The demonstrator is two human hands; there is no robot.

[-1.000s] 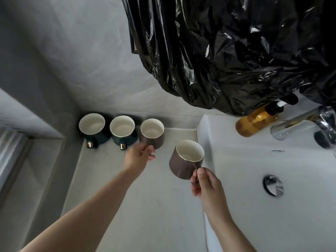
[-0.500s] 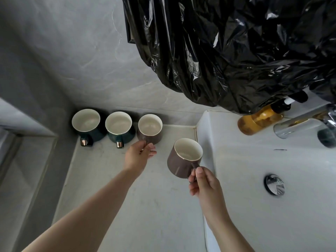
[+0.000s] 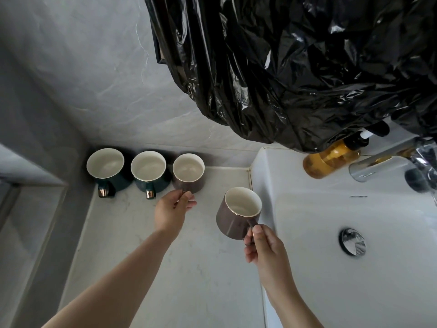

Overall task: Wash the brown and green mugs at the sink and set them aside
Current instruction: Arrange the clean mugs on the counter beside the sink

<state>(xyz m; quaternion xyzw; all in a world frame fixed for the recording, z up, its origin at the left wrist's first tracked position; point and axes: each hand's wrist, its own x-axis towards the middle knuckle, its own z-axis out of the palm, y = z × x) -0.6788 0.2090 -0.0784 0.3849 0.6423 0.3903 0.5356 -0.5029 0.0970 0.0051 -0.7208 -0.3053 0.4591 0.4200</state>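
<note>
On the pale marbled table (image 3: 142, 245) left of the white ceramic sink (image 3: 262, 176), my left hand (image 3: 171, 213) pinches the handle of a glossy brown mug (image 3: 188, 175). It stands upright beside one dark green mug (image 3: 149, 172), with another green mug (image 3: 106, 169) in the corner. My right hand (image 3: 266, 247) curls its fingers (image 3: 257, 234) round the handle of a second brown mug (image 3: 234, 216), tilted, just beside the sink's rim.
</note>
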